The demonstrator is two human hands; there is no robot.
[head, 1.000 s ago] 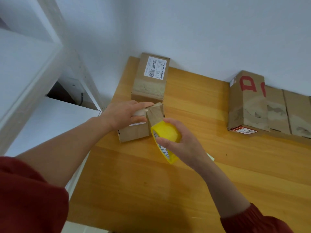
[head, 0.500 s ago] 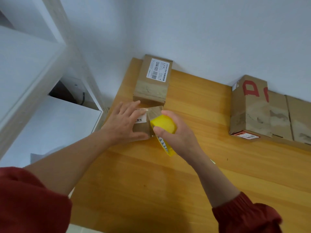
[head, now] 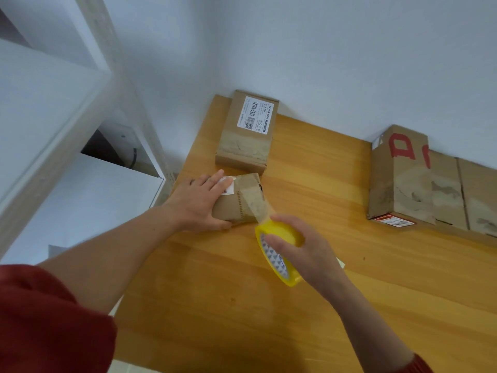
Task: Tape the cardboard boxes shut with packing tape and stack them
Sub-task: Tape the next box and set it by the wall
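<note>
Small box (head: 236,200) before labelled box (head: 246,133)

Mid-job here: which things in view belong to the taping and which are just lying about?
Job: small box under the left hand; yellow tape roll in the right hand, its strip stuck to that box; labelled box behind; taped boxes along the wall.
Lying about: white shelving at left; pale scrap on the table by the right wrist.

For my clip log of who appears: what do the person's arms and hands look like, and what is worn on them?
The left hand and right hand are bare, with no gloves, rings or watch visible. The clothing is dark red and loose. The left sleeve fills the lower corner, and only the edge of the right sleeve shows.
</note>
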